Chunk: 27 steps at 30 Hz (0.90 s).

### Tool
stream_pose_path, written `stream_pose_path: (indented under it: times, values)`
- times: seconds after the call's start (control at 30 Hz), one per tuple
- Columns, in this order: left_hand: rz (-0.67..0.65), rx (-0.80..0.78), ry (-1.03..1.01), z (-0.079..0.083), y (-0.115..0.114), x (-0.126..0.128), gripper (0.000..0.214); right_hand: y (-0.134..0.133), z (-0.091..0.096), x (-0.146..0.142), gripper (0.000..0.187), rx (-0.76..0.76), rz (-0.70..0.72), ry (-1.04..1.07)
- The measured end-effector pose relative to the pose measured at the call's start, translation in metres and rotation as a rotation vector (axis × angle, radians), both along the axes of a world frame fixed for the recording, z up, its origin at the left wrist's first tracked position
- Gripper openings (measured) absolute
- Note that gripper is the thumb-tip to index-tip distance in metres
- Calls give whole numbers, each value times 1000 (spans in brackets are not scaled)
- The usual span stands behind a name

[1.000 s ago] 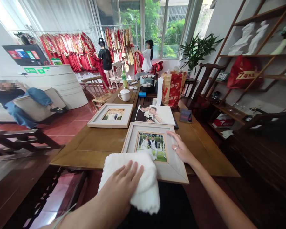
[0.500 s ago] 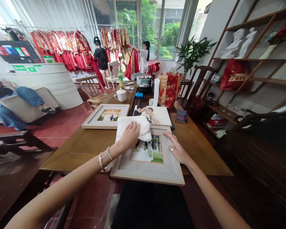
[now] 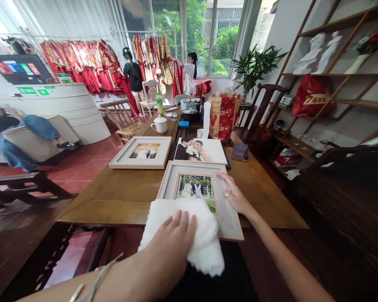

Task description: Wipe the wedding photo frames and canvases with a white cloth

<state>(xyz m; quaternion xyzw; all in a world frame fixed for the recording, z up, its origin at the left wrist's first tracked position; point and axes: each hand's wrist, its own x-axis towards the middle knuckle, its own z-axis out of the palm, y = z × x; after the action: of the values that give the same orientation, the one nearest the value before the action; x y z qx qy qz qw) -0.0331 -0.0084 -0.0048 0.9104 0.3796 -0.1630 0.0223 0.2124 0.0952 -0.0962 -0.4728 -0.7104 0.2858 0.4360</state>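
A picture frame with a pale wide border rests on the table's near edge, overhanging it. Inside it is a photo of a couple outdoors. My left hand presses a folded white towel over the frame's near left part, hiding that corner and the photo's lower left. Some of the towel hangs past the near edge. At the frame's right side, my right hand, wearing a ring, grips the border with its fingers lying along the top. Its thumb is partly visible.
Beyond lie a second framed photo and an unframed couple print on the wooden table. A lidded white cup, a green-capped bottle and a red paper bag stand farther back. Two people handle red garments at a rack.
My left hand has drawn the towel from the frame's far left edge down to its near side, uncovering the photo's upper part. My right hand has stayed on the right border.
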Motion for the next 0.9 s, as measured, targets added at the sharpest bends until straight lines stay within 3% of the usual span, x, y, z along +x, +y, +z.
stream_pose_path:
  times: [0.07,0.23,0.33,0.4,0.47,0.53,0.67,0.77,0.83,0.9]
  values:
    - [66,71,-12,-5,21,5,73,-1,1,0,66,6,3,2]
    - [139,355,-100,-18,100,10,68,-1,0,1,69,6,34,-8]
    - [113,404,-123,-17,136,13,69,1,-2,3,70,17,44,-15]
    - [89,376,-113,-14,145,16,68,2,-3,4,70,22,41,-16]
    - [69,328,-92,-11,139,19,65,2,-3,3,70,20,38,-17]
    - [31,264,-68,-5,115,21,63,0,-1,2,69,21,36,-14]
    - [-127,-5,-22,14,38,18,72,-2,1,0,68,37,25,2]
    - [-166,-98,-53,21,-6,16,70,-3,1,0,67,31,24,-1]
    - [-152,-39,-83,14,-13,16,69,-3,2,0,66,25,23,-8]
    - [-96,92,-100,1,-1,19,66,-3,2,0,66,27,24,-13]
